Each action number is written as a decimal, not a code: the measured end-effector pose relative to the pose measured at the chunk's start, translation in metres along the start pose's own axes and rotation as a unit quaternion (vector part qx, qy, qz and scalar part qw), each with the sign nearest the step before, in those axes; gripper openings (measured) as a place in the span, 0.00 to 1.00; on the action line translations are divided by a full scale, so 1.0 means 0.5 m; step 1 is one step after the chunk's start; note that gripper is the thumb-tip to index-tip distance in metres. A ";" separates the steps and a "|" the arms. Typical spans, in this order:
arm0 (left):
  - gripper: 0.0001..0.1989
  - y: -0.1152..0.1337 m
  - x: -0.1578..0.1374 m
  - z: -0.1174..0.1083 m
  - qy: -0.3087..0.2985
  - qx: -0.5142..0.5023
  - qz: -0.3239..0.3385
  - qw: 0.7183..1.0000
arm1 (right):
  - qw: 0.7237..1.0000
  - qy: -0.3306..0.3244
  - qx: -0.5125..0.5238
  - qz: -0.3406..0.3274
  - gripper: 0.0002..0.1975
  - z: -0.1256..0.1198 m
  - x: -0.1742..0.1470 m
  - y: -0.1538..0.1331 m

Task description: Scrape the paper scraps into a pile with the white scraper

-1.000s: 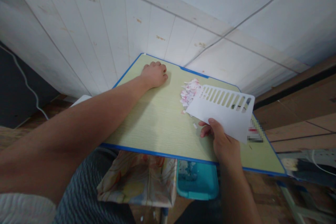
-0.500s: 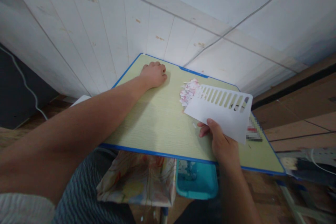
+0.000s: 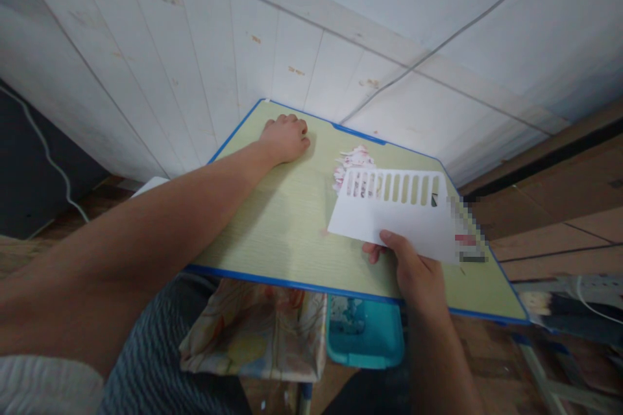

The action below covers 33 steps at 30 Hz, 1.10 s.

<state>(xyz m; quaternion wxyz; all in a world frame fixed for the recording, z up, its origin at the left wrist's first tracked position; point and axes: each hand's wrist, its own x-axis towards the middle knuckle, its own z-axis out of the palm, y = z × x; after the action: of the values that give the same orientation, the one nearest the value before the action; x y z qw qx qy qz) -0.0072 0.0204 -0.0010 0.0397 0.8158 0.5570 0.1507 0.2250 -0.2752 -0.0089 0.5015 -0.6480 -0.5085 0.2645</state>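
My right hand [image 3: 416,266] grips a white sheet of paper or card [image 3: 389,220] by its near edge, thumb on top. A row of slots is cut along the far side of the sheet, and the tabletop shows through them. Behind the sheet's far left corner lies a heap of small white and pink paper scraps [image 3: 357,157], partly hidden by it. My left hand [image 3: 285,137] rests on the yellow-green table [image 3: 272,227] at the far left, knuckles up and fingers curled under. No object shows in it.
A turquoise plastic bin [image 3: 384,331] sits below the table's near edge, beside a patterned cloth [image 3: 257,337]. A blurred-out item [image 3: 470,240] lies at the table's right side. The white panelled wall [image 3: 272,45] rises behind, with a grey cable running down it.
The slotted sheet has turned and its left end has come nearer to me, with its slots now partly over the scraps. My left hand has stayed in place.
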 end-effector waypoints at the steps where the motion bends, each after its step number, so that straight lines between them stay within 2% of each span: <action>1: 0.28 0.000 0.000 0.001 0.001 -0.001 0.000 1.000 | 1.000 -0.006 0.005 -0.001 0.21 0.000 -0.002 -0.003; 10: 0.28 -0.005 0.008 0.010 0.010 -0.004 -0.001 1.000 | 1.000 -0.016 0.002 -0.011 0.23 -0.002 -0.013 -0.015; 15: 0.29 -0.005 0.006 0.009 0.004 -0.010 0.000 1.000 | 0.996 -0.090 0.004 -0.017 0.25 -0.014 -0.020 -0.014; 22: 0.28 -0.001 0.000 0.001 0.002 -0.017 0.001 1.000 | 0.992 -0.116 0.040 0.036 0.24 -0.012 -0.041 -0.027; 28: 0.28 0.002 -0.003 -0.001 0.002 -0.017 0.004 1.000 | 0.992 -0.121 0.032 0.023 0.25 -0.010 -0.033 -0.031; 33: 0.29 0.002 -0.001 -0.001 0.000 -0.020 0.004 1.000 | 0.983 -0.168 0.039 0.055 0.23 -0.024 -0.043 -0.009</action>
<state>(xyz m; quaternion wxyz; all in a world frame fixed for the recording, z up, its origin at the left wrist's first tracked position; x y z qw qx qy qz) -0.0064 0.0197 -0.0004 0.0554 0.8169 0.5507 0.1623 0.2263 -0.2997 -0.0040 0.4185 -0.6014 -0.5382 0.4165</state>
